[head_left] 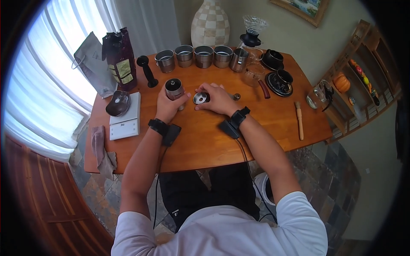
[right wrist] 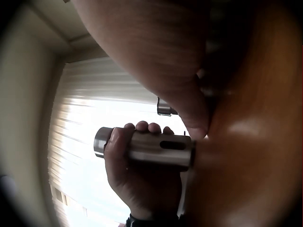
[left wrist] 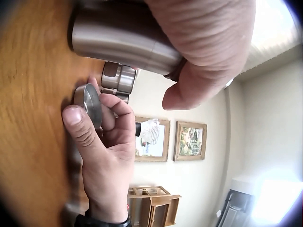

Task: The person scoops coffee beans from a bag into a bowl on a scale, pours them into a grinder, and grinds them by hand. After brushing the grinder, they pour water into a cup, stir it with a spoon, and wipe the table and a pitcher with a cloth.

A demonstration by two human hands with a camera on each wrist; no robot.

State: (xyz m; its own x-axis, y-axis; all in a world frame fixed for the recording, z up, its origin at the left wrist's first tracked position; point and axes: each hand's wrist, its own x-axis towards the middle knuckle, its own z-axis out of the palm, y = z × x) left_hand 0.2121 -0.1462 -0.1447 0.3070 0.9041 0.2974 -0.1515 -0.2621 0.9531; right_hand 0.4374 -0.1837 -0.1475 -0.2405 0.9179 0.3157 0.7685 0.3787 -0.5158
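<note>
A steel cylinder with a dark open top (head_left: pixel 174 85) stands upright on the table, and the left hand (head_left: pixel 168 104) grips it round its side. In the right wrist view the left hand (right wrist: pixel 142 182) has its fingers wrapped round the cylinder (right wrist: pixel 151 150), which has a dark slot low on its wall. To the right, the right hand (head_left: pixel 218 100) holds a small round metal lid (head_left: pixel 200 98) by its rim. Seen from the left wrist, the right hand (left wrist: pixel 111 161) pinches the shallow lid (left wrist: pixel 93 106) between thumb and fingers, close to the tabletop.
A small metal knob (head_left: pixel 236 97) lies beside the right hand. Steel cups (head_left: pixel 204 59) line the back; a black tamper-like tool (head_left: pixel 147 72), a scale (head_left: pixel 126 123) and bags (head_left: pixel 121 64) stand left. A glass pot (head_left: pixel 253 77), black cups (head_left: pixel 279 83) and a brush (head_left: pixel 300 121) are right.
</note>
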